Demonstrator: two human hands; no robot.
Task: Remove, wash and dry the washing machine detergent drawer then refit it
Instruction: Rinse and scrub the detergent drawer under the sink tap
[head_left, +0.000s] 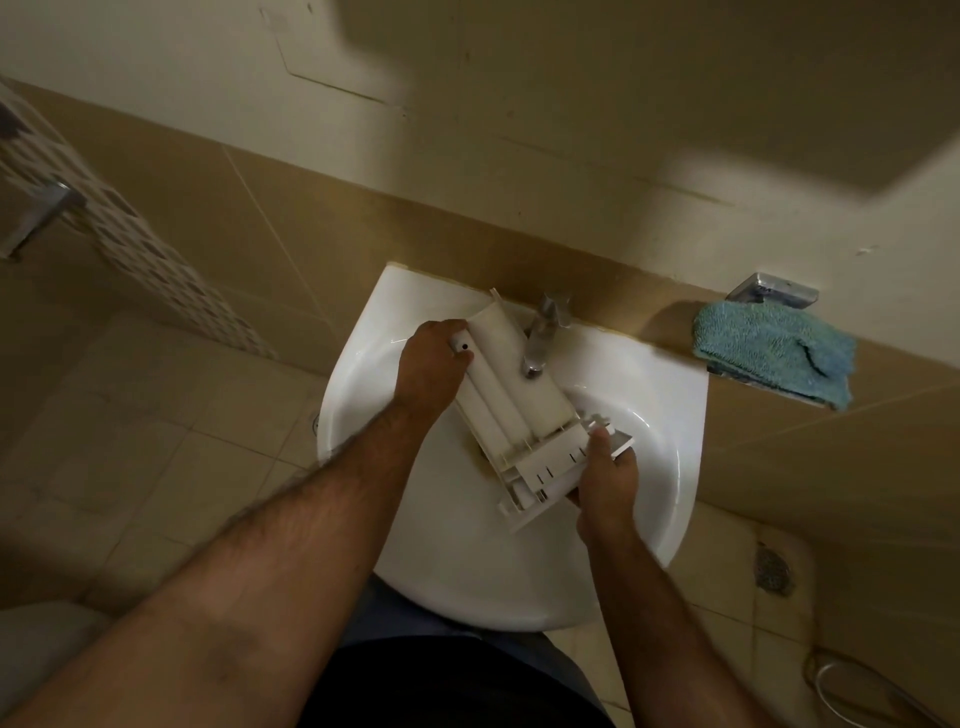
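Nearest you, your two bare forearms reach forward and down over the front rim of the white basin (363, 551), which carries everything here. Your right hand (605, 480) is curled round the front panel end of the detergent drawer (514, 389), thumb lying up along the panel's upper side and the fingers wrapped under it, over the right half of the bowl. The drawer is white plastic, turned underside up so that its long rounded ridges face you, and it lies aslant across the bowl, with the panel end toward the basin's front right and the other end rising toward the back left corner.

Your left hand (434, 364) grips that far end from the left side, fingers curled over the drawer's edge beside a small dark hole in the plastic. The drawer is lifted off the bowl between your two hands, though whether its lower edge touches the basin cannot be told.

Just behind the drawer, the metal tap (543, 332) stands at the middle of the basin's back edge, its spout reaching over the drawer's upturned underside. No stream can be made out; the picture is too dim and soft to tell.

Farther right, off the basin's back right corner, a blue cloth (774, 348) lies heaped on a small wall shelf (779, 293) against the beige tiles.
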